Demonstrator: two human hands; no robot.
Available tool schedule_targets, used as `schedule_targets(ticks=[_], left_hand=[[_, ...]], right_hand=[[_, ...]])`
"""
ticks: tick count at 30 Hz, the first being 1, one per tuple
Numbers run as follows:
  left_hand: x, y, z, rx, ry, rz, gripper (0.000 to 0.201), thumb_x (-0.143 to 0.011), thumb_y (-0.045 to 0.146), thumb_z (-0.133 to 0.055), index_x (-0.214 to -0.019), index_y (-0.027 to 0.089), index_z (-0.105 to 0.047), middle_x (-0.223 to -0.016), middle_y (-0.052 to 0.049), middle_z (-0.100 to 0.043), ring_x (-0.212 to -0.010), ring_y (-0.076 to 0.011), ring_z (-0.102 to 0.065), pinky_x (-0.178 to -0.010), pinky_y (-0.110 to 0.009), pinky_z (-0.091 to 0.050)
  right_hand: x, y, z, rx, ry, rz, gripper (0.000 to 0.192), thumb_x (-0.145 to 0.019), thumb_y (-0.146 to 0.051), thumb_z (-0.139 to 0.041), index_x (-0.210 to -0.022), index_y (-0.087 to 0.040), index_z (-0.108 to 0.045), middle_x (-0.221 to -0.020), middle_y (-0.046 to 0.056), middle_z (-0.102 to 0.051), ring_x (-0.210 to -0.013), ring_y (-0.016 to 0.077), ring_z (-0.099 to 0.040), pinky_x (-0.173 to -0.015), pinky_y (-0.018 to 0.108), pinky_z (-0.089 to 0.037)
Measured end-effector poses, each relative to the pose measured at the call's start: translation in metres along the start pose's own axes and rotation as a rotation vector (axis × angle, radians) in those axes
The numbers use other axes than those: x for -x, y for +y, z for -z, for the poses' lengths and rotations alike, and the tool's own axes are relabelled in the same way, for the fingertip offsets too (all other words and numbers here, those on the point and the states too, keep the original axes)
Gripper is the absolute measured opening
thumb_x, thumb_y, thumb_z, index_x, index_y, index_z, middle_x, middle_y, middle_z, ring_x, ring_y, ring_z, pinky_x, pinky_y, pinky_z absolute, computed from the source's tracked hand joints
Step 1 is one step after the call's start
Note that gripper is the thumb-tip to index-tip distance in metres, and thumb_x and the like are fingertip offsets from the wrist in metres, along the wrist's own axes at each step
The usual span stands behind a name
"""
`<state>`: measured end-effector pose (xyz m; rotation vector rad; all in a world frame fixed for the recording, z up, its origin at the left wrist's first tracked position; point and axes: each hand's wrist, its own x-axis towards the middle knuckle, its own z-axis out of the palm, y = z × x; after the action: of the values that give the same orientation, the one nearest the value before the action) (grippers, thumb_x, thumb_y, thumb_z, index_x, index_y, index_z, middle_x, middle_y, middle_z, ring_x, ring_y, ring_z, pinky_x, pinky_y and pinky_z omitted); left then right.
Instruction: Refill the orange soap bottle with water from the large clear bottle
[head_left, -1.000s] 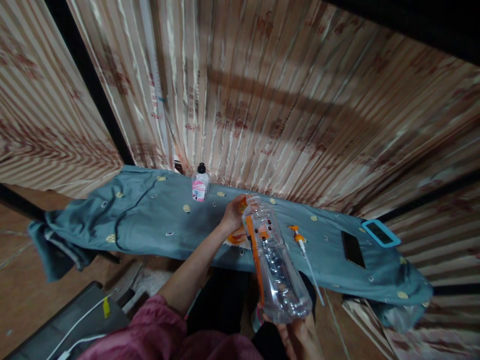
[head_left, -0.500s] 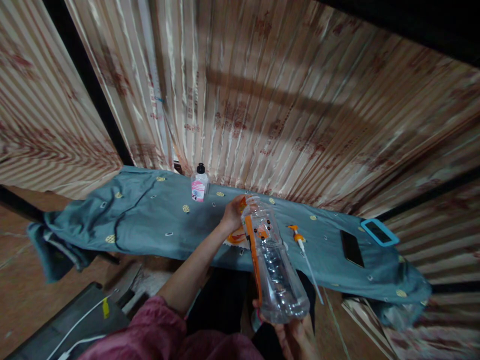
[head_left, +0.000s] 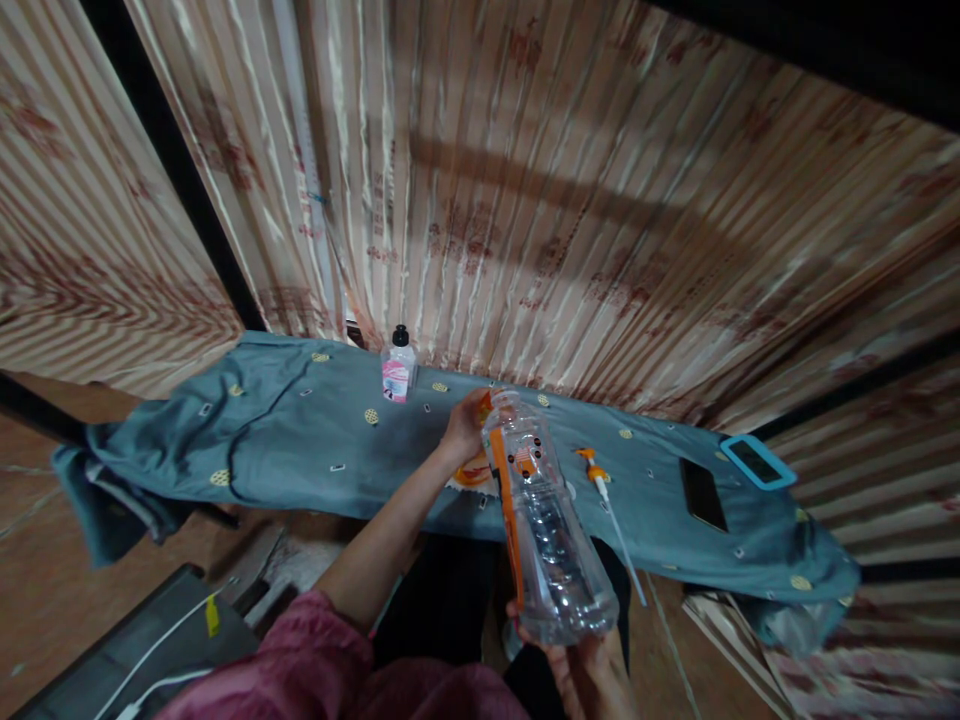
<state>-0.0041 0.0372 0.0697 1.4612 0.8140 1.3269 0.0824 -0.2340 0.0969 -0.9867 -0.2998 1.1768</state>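
My right hand (head_left: 592,672) grips the base of a large clear plastic bottle (head_left: 547,530) with an orange label strip, tilted with its open neck pointing away from me. My left hand (head_left: 465,428) is closed at the bottle's neck, with something orange showing between the fingers. Under the neck an orange and white piece (head_left: 472,473) lies on the blue-grey cloth (head_left: 300,440). An orange pump head with a long white tube (head_left: 609,505) rests on the cloth just right of the bottle.
A small clear bottle with a black cap and pink label (head_left: 398,366) stands at the back of the cloth. A black phone (head_left: 703,494) and a phone in a blue case (head_left: 757,461) lie at the right. Striped curtains (head_left: 570,200) hang behind. A white cable (head_left: 161,655) lies lower left.
The bottle and both hands have stayed almost still; the view has only shifted slightly.
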Motion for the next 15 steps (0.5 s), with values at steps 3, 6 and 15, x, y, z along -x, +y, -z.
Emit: schedule_targets(ticks=[3,6,15], left_hand=[[0.0003,0.0007,0.0012,-0.028,-0.008,-0.013,0.02,-0.069,0.024,-0.079,-0.086,0.016,-0.071,-0.085,-0.004,-0.076,-0.08,-0.0221,-0.07,-0.08,-0.036,-0.057],[0.0007,0.0017,0.0019,-0.044,0.001,-0.007,0.021,-0.07,0.026,-0.08,-0.086,0.016,-0.071,-0.084,-0.005,-0.075,-0.079,-0.0221,-0.069,-0.08,-0.037,-0.057],[0.0011,-0.0002,0.0015,-0.047,-0.012,-0.05,0.023,-0.072,0.027,-0.079,-0.09,0.015,-0.072,-0.089,-0.006,-0.076,-0.082,-0.0217,-0.07,-0.082,-0.036,-0.056]], right_hand=[[-0.0004,0.0013,0.0016,-0.015,0.005,0.003,0.051,-0.054,-0.051,-0.095,-0.098,-0.032,-0.078,-0.096,0.004,-0.082,-0.076,0.0304,-0.079,-0.062,0.034,-0.065],[-0.0005,0.0022,0.0015,-0.022,-0.001,-0.001,0.052,-0.054,-0.051,-0.096,-0.099,-0.032,-0.078,-0.096,0.005,-0.082,-0.075,0.0284,-0.079,-0.063,0.032,-0.065],[-0.0012,0.0013,-0.0003,0.002,0.006,-0.007,0.053,-0.051,-0.054,-0.096,-0.096,-0.031,-0.078,-0.092,0.006,-0.082,-0.074,0.0304,-0.079,-0.062,0.033,-0.064]])
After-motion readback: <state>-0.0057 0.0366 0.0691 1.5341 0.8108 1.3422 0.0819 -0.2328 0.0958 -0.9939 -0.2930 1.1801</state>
